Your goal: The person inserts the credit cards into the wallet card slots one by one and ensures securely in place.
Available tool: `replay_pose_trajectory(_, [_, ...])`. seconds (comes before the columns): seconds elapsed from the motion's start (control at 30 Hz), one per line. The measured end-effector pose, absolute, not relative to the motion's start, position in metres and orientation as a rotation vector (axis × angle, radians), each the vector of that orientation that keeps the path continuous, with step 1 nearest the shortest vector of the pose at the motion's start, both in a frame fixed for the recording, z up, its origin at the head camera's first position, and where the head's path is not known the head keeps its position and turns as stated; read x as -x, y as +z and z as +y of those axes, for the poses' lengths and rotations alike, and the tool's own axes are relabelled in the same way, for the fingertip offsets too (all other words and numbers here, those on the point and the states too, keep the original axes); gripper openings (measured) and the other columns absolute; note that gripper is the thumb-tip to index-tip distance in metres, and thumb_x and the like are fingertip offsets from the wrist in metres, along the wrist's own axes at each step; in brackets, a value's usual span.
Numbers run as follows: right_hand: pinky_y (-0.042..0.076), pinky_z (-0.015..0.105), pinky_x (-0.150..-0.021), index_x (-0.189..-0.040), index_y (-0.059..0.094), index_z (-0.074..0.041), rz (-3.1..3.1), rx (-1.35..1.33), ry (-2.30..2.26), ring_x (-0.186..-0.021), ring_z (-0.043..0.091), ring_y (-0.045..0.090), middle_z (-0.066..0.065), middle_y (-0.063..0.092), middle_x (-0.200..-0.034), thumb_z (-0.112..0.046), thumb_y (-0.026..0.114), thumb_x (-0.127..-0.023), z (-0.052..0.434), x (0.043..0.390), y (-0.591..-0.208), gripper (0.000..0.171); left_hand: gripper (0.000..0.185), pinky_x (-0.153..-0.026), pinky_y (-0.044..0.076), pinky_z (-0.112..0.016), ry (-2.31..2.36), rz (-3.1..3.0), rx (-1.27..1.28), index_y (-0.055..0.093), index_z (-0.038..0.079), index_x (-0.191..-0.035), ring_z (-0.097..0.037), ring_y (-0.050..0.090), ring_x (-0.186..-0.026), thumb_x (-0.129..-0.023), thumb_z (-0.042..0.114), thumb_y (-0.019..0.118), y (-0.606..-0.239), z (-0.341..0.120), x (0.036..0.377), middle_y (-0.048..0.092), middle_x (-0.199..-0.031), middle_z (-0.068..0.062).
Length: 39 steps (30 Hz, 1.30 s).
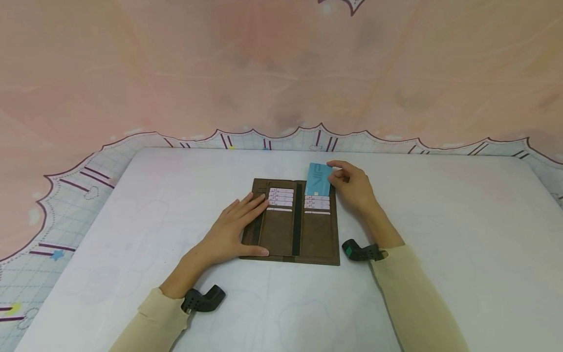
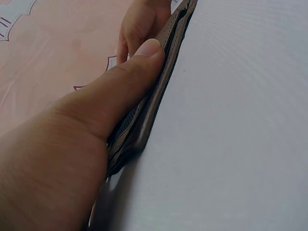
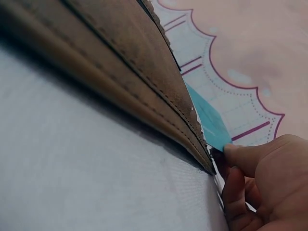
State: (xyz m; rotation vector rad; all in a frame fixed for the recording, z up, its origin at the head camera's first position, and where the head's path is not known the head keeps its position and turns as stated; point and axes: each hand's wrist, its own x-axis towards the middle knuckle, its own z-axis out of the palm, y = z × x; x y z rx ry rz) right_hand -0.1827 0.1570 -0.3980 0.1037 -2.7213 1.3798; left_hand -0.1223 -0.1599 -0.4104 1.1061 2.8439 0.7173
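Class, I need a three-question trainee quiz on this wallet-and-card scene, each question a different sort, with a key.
1. True or false: the left hand lies flat on the open brown wallet.
2. Multiple choice: the right hand pinches A) a coin, B) a blue card, C) a pen.
3. Fill in: the blue card sticks out at the wallet's ___ edge, on the right-hand panel.

Key: 1 true; 2 B; 3 far. The white table bears the wallet, whose slots hold white cards.
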Motion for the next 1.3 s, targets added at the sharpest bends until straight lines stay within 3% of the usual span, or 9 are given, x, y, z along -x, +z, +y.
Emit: replay_pose_trajectory(1.3, [0.043, 0.04, -0.086, -0.12, 0.062, -0.008, -2.804, -0.265, 1.363, -0.093, 0.025, 0.055, 0.01, 0.061, -0.1, -0.01, 0.06, -0.094, 0.1597, 0.18, -0.3981, 0.026, 0.105, -0.116, 0.005, -0.044, 0.67, 2.843, -1.052, 0.025, 0.016, -0.153, -0.024, 0.009, -0.145, -0.071, 0.061, 0.074, -0.409, -0.1589, 0.1212, 0.02, -0.158, -0.002])
